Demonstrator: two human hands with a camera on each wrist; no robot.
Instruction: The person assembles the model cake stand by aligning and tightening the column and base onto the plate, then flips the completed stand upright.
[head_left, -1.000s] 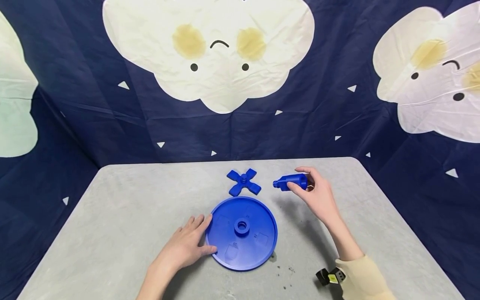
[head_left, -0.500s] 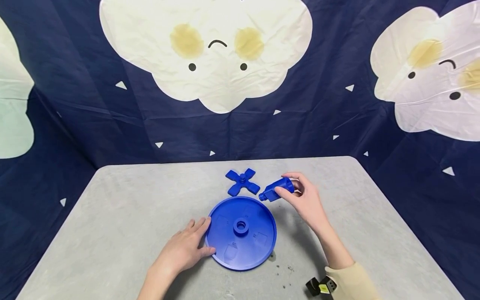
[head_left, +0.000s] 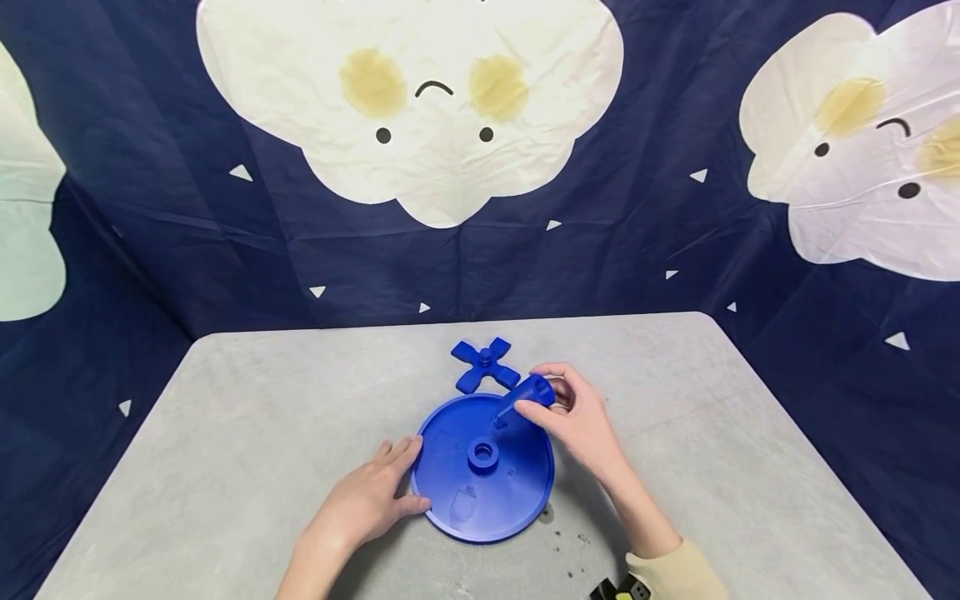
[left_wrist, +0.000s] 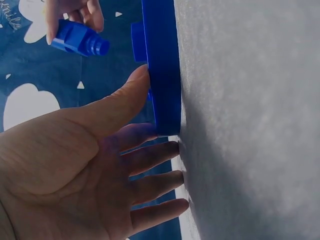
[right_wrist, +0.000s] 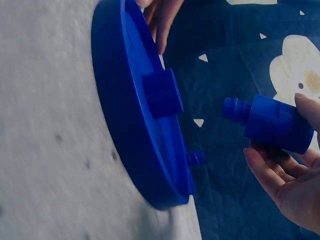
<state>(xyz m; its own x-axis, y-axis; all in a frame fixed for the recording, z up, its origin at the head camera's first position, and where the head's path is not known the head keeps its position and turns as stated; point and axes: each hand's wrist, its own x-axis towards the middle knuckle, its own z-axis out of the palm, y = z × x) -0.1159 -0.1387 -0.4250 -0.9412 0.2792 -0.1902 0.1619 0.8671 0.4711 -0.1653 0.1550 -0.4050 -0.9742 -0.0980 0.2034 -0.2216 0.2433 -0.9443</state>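
Well, I had the blue, narrow-necked plastic cylinder (right_wrist: 280,122) tilted above the round blue plastic dish (head_left: 517,504).
The right hand (head_left: 581,421) pinched it; the left hand (head_left: 363,496), spread wide, touched the dish. Squaring the neck (right_wrist: 236,110) over the raised hub (right_wrist: 164,93) before lowering seemed wisest.

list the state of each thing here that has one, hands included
Blue dish, flat on the table, hollow side up, central socket unfilled
Blue cylinder, held tilted above the dish, ridged neck angled down, apart from the socket
Four-armed blue piece, lying beyond the dish, peg up
Left hand, spread against the dish
Right hand, pinching the blue cylinder
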